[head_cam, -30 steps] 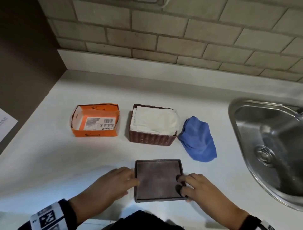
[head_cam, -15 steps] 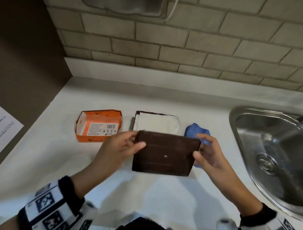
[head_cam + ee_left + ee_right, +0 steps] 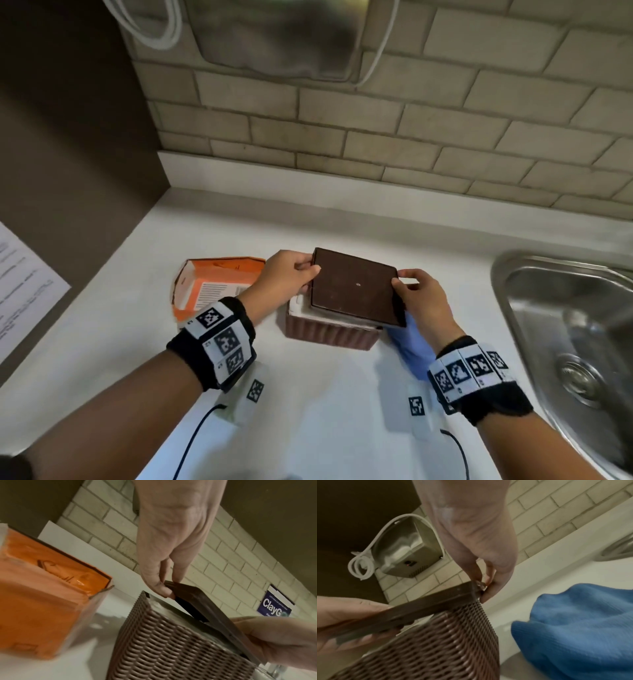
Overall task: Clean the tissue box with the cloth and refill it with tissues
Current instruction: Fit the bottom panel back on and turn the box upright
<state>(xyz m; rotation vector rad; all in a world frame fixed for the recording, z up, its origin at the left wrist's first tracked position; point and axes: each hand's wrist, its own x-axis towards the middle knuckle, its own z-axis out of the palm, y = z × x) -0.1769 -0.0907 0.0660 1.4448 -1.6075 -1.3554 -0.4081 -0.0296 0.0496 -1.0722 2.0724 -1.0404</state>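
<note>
Left hand (image 3: 286, 275): fingers and thumb pinching the left edge of the brown lid (image 3: 356, 286). Right hand (image 3: 421, 301): pinching the lid's right edge, thumb on top.

Lid: flat, square, dark brown, small pale mark at centre; held just above the tissue box (image 3: 330, 334), tilted, its far edge higher; whether it touches the box rim cannot be told.

Tissue box: brown woven-pattern sides, standing on the white bench (image 3: 325, 411); white tissues (image 3: 298, 306) visible at its left rim under the lid.

Orange carton (image 3: 219, 277): open-topped, on the bench just left of the tissue box, barcode label facing up.

Blue cloth (image 3: 409, 346): crumpled on the bench just right of the box, partly under the right wrist.

Steel sink (image 3: 561, 329): set in the bench at far right.

Brick-tiled wall (image 3: 411, 130) behind; grey wall-mounted unit (image 3: 406, 550) with white cord above.
</note>
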